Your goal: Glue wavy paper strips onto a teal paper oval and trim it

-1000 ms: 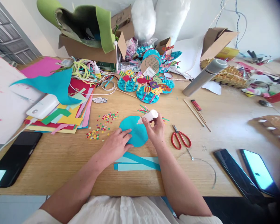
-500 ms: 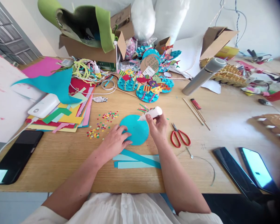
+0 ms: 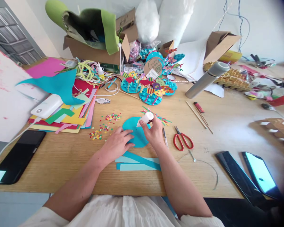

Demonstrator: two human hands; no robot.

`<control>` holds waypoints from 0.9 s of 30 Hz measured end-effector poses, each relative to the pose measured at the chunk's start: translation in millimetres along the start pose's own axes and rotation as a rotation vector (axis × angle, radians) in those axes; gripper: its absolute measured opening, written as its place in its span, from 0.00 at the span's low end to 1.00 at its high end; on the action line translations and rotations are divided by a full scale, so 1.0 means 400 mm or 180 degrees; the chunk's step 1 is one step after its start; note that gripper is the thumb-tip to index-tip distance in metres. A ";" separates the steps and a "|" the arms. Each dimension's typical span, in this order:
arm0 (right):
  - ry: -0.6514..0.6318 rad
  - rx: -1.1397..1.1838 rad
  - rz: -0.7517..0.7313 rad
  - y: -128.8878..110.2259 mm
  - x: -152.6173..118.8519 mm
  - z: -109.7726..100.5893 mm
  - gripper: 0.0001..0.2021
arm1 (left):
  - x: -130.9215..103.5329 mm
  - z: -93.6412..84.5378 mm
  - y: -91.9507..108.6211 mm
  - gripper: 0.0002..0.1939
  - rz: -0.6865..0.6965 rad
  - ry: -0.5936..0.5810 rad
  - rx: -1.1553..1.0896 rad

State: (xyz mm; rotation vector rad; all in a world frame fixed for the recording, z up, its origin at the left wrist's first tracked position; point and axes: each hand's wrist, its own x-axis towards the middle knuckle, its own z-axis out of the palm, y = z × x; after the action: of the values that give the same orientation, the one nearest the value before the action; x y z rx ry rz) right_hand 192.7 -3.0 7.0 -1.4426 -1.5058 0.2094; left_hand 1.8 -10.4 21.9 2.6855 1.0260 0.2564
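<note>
A round blue paper disc (image 3: 138, 140) lies flat on the wooden table in front of me. My left hand (image 3: 120, 140) rests on its left edge, fingers spread and holding nothing. In my right hand (image 3: 153, 130) is a white glue bottle (image 3: 147, 118), tilted so its nozzle points down and left over the upper part of the disc. Whether the tip touches the paper I cannot tell. Just below the disc lie blue and pale paper strips (image 3: 137, 167). Small coloured confetti pieces (image 3: 112, 117) are scattered to its left, and thin coloured strips (image 3: 164, 119) lie behind my right hand.
Red-handled scissors (image 3: 183, 142) and a pen (image 3: 165, 137) lie to the right. Farther right are phones (image 3: 261, 173) and a grey flask (image 3: 207, 80). Stacked coloured paper (image 3: 85, 116) sits left, near a black phone (image 3: 19, 157). Decorated blue discs (image 3: 150, 98) stand at the back.
My right hand has moved the glue bottle left and slightly down, farther over the disc, uncovering the pen and more thin strips. My left hand stays on the disc. The view has shifted slightly.
</note>
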 end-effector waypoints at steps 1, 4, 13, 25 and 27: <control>-0.0007 -0.0011 -0.0004 0.001 0.000 0.001 0.09 | 0.000 0.000 0.000 0.15 -0.0006 -0.0009 -0.0001; -0.0022 -0.0026 -0.0016 0.003 -0.002 0.002 0.09 | 0.000 -0.002 0.000 0.15 -0.0022 -0.0031 0.0005; -0.0047 -0.0012 0.0009 0.008 -0.005 0.006 0.10 | 0.002 -0.007 0.005 0.15 -0.0034 -0.0074 -0.0045; -0.0050 -0.0040 0.0025 0.009 -0.007 0.008 0.09 | 0.000 -0.008 0.006 0.16 -0.0041 -0.0081 0.0000; -0.0046 -0.0020 -0.0004 0.010 -0.007 0.008 0.09 | -0.001 -0.008 0.007 0.16 -0.0042 -0.0091 -0.0007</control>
State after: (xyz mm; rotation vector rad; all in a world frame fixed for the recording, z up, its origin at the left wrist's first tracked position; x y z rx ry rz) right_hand 192.3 -2.6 1.4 -1.4478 -1.5201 0.2149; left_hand 2.4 -12.1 25.7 2.6715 1.0339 0.2159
